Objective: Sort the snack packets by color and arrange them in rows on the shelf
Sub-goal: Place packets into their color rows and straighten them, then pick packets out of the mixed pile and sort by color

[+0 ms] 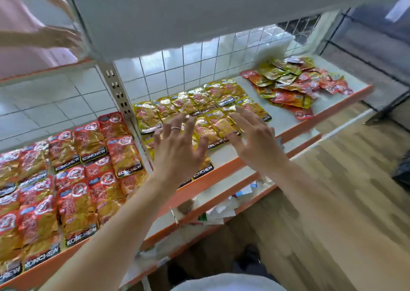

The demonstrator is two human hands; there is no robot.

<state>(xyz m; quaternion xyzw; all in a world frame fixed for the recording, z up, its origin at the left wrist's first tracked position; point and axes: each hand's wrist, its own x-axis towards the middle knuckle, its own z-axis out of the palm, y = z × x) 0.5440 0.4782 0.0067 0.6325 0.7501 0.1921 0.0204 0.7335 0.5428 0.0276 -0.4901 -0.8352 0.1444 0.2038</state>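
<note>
Red snack packets lie in rows on the left shelf section. Yellow packets lie in rows on the middle section of the orange-edged shelf. A loose heap of mixed red and yellow packets sits at the shelf's far right. My left hand, wearing a ring, hovers flat with spread fingers over the front yellow packets. Just to its right, my right hand is spread over the right end of the yellow rows, fingertips near a packet. Neither hand holds anything.
A white shelf board hangs close overhead. A perforated metal post divides red from yellow sections. A lower shelf holds papers and scraps. Another person's hands reach in at the upper left. Wooden floor lies to the right.
</note>
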